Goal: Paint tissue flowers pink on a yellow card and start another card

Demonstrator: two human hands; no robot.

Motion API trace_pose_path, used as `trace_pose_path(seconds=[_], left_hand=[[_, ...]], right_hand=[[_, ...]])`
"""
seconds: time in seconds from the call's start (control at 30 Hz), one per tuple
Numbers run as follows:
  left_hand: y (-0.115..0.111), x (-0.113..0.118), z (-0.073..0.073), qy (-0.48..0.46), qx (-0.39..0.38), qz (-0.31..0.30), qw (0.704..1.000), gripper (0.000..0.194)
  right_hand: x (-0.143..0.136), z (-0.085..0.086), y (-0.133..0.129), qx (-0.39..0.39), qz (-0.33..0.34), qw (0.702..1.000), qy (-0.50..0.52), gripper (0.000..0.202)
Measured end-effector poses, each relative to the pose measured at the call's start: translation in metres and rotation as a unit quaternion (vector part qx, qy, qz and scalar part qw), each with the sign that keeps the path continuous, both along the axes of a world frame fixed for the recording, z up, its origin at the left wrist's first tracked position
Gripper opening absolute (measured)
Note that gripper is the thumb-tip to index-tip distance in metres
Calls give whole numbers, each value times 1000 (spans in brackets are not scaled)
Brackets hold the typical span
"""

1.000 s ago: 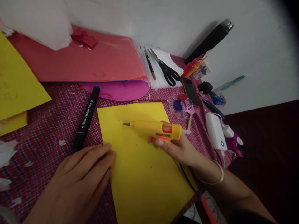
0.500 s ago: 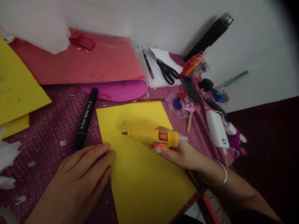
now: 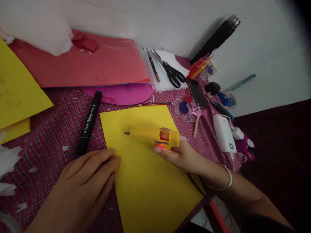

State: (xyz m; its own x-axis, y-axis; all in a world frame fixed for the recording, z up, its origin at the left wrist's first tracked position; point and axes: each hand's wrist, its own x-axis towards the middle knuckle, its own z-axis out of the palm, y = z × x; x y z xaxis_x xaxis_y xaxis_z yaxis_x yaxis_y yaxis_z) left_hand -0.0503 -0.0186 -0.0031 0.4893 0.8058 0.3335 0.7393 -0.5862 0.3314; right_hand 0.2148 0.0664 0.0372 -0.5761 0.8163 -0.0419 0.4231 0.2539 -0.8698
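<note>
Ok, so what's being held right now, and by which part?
A yellow glue gun, gripped at its rear half by the right hand. The left hand holds nothing, only touching the yellow sheet.

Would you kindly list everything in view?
sheet: 1, yellow, centre
glue gun: 1, yellow, over sheet
marker: 1, black, left of sheet
other sheets: 2 or more, yellow, left
scraps: several, white, left
folder-like item: 1, red, back
flat piece: 1, magenta, behind sheet
papers: several, white, back
scissors: 1, black-handled, on papers
pen: 1, dark, beside scissors
palette: 1, clear, right of sheet
stick: 1, tan, by palette
phone: 1, dark, behind palette
bottles: 2, red and orange, back right
cylinder: 1, black, back right
box: 1, white, right
cloth: 1, red-checked, beneath
small items: several, mixed, right
left hand: 1, at sheet's left edge
right hand: 1, holding glue gun
</note>
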Motion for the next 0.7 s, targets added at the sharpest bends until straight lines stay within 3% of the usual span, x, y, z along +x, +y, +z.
trace_pose_path(seconds=[0.3,0.47,0.7], left_hand=[[0,-2,0,67,26,-22,997,33],[-1,-3,2,56,21,-21,998,32],[2,0,2,45,-1,-18,999,33]], right_hand=[[11,6,2,-40,5,998,43,32],[22,9,3,-39,26,999,21,29],[16,8,2,-22,28,999,19,23]])
